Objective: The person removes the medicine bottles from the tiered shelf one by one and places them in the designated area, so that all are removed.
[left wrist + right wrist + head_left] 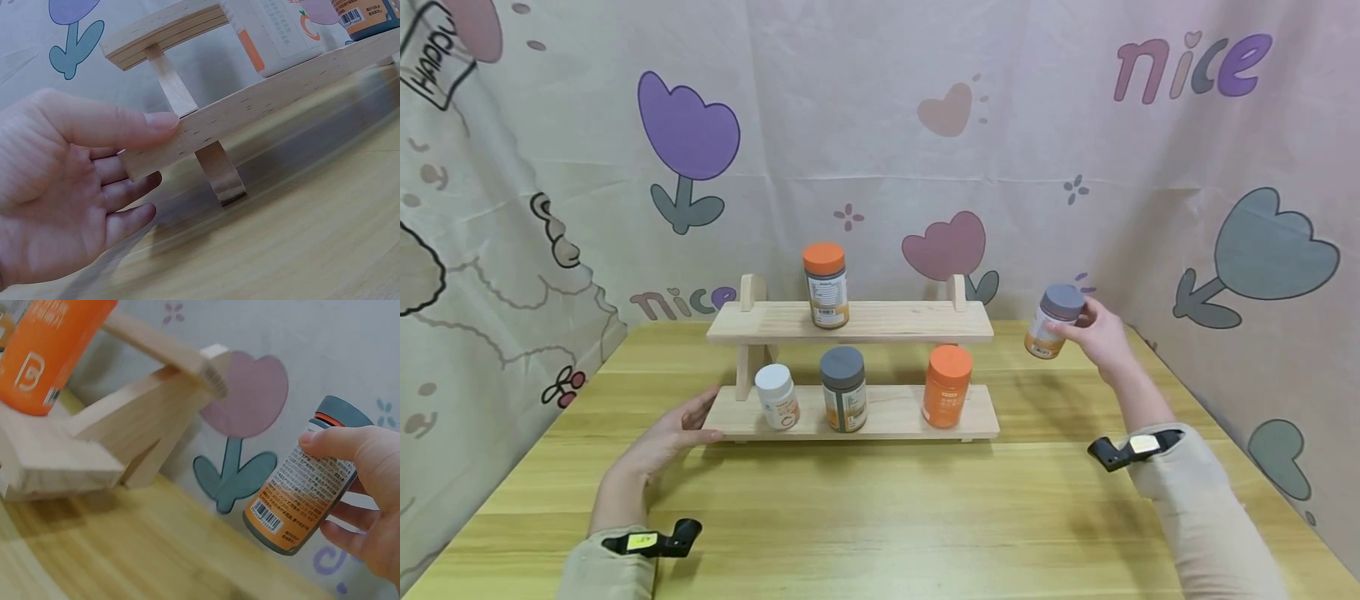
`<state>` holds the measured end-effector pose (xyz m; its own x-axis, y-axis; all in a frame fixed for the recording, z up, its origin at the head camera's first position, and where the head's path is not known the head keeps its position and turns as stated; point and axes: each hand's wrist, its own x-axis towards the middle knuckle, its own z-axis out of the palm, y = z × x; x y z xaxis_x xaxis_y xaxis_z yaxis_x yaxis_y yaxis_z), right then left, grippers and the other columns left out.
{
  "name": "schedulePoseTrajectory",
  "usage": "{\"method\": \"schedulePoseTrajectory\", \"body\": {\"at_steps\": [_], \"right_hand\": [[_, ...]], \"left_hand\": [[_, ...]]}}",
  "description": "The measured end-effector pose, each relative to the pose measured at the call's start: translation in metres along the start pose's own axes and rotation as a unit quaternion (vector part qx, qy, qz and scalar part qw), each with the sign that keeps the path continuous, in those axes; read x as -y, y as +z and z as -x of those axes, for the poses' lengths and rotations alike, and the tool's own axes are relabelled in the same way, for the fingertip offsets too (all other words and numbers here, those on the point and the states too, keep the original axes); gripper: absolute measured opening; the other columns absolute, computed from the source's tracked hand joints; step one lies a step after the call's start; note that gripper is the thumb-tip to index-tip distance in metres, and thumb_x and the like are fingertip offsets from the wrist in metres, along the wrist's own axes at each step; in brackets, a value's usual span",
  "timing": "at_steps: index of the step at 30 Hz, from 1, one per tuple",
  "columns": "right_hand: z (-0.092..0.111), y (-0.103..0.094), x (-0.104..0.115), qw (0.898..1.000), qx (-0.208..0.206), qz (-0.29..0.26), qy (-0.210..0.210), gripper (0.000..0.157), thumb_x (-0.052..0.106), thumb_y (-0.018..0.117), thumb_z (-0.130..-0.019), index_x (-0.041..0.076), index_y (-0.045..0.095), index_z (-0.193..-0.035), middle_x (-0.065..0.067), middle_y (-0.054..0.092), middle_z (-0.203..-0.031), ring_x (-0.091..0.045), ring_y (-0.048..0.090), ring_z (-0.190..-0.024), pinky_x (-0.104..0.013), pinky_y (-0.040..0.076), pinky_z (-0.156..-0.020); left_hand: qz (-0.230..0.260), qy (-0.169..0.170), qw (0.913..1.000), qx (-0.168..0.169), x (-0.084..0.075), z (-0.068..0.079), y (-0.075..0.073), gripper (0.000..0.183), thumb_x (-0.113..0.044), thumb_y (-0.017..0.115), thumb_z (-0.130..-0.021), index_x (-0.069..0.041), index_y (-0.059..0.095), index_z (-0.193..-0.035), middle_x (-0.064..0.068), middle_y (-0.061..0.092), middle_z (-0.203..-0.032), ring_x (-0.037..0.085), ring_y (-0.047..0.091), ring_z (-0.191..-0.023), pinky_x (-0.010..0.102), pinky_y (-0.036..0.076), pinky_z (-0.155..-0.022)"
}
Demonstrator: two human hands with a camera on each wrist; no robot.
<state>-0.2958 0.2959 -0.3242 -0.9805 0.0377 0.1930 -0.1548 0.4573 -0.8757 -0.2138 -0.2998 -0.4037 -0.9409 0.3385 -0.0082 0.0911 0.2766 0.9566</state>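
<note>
A two-tier wooden shelf (895, 320) stands on the table. My left hand (673, 433) grips the left end of its lower board, and in the left wrist view the thumb (150, 123) lies on the board's edge with the fingers around the end. Off the shelf's right side, my right hand (1103, 337) holds a grey-lidded supplement bottle (1047, 329), tilted and raised above the table. In the right wrist view that bottle (297, 487) shows a white and orange label with a barcode; thumb and fingers pinch it near the lid.
On the lower board stand a small white bottle (777, 398), a grey-lidded jar (844, 392) and an orange bottle (947, 388). An orange-lidded jar (827, 287) stands on the upper board. A printed curtain (850, 125) hangs behind the wooden table (865, 517) and along its sides.
</note>
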Motion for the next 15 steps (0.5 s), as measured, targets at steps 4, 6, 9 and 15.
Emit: {"method": "schedulePoseTrajectory", "body": {"at_steps": [4, 6, 9, 15], "right_hand": [[0.001, 0.009, -0.016, 1.000, 0.002, -0.008, 0.009, 0.075, 0.022, 0.066, -0.086, -0.004, 0.025, -0.143, -0.029, 0.039, -0.134, -0.041, 0.041, -0.118, -0.055, 0.033, -0.099], [0.001, 0.013, -0.023, 1.000, 0.002, -0.011, 0.013, 0.074, 0.021, 0.066, -0.086, -0.003, 0.026, -0.143, -0.029, 0.038, -0.135, -0.041, 0.040, -0.119, -0.054, 0.033, -0.099], [-0.001, 0.019, -0.031, 1.000, 0.000, -0.018, 0.012, 0.072, 0.019, 0.066, -0.086, -0.003, 0.027, -0.142, -0.029, 0.039, -0.134, -0.041, 0.040, -0.120, -0.052, 0.034, -0.100], [-0.002, 0.026, -0.041, 0.999, -0.006, -0.032, 0.018, 0.073, 0.016, 0.066, -0.086, -0.004, 0.025, -0.143, -0.029, 0.039, -0.135, -0.040, 0.039, -0.122, -0.051, 0.032, -0.102]], "left_hand": [[0.004, -0.002, 1.0000, 0.001, 0.000, 0.000, 0.000, 0.085, -0.005, 0.061, -0.085, 0.011, 0.000, -0.143, 0.030, -0.004, -0.148, 0.047, 0.000, -0.134, 0.005, 0.030, -0.089], [0.003, -0.002, 1.0000, 0.001, 0.000, 0.000, 0.000, 0.085, -0.005, 0.061, -0.085, 0.011, 0.000, -0.143, 0.030, -0.004, -0.149, 0.047, 0.000, -0.134, 0.005, 0.030, -0.089], [0.000, 0.000, 1.0000, -0.001, 0.000, 0.000, 0.000, 0.085, -0.005, 0.061, -0.085, 0.012, 0.001, -0.143, 0.030, -0.003, -0.149, 0.047, 0.001, -0.134, 0.005, 0.030, -0.089], [-0.004, -0.001, 1.0000, 0.001, -0.001, 0.000, -0.001, 0.085, -0.007, 0.061, -0.086, 0.011, 0.001, -0.143, 0.030, -0.003, -0.149, 0.047, 0.001, -0.134, 0.005, 0.031, -0.089]]}}
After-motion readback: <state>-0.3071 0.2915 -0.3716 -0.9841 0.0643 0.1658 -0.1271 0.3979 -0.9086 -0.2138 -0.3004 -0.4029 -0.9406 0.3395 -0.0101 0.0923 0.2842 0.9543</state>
